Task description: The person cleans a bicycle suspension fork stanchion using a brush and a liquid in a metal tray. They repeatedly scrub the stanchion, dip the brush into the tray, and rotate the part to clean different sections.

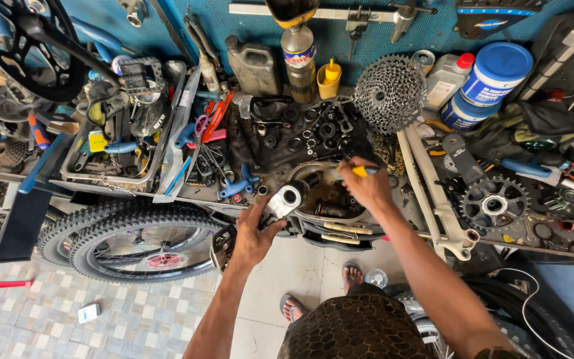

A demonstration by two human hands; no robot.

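Your left hand [255, 234] grasps a silver cylindrical metal part [286, 198] from below, fingers wrapped around its lower end, holding it at the front edge of the surface [247, 207]. The part tilts up and to the right, its round open end facing you.

Your right hand [367, 186] is clenched around a small yellow-handled tool [361, 171], thumb and fingers pinching it. The tip points left, toward a dark oval tray [308, 170] just behind the silver part. What the tip touches cannot be made out.

The tray holds dark, greasy cylindrical pieces; one black tube [311, 178] lies just beside the silver part's upper end.

Behind the tray: a black cloth with scattered rings and bearings [313, 129], a blue hex-key tool [240, 185] to its left, red-handled pliers [219, 114] further back. A cassette of sprockets [389, 93] stands upright behind your right hand. To the right, a white frame piece [426, 193] runs diagonally, with a black chainring and crank [493, 203] beside it. White tubs with blue lids [493, 73] sit at the back right, a yellow squeeze bottle [329, 78] and a grey jug [254, 65] at back centre.

Below the surface's left edge a knobby bicycle wheel [137, 240] leans. Your sandalled feet [320, 292] stand on pale floor tile.
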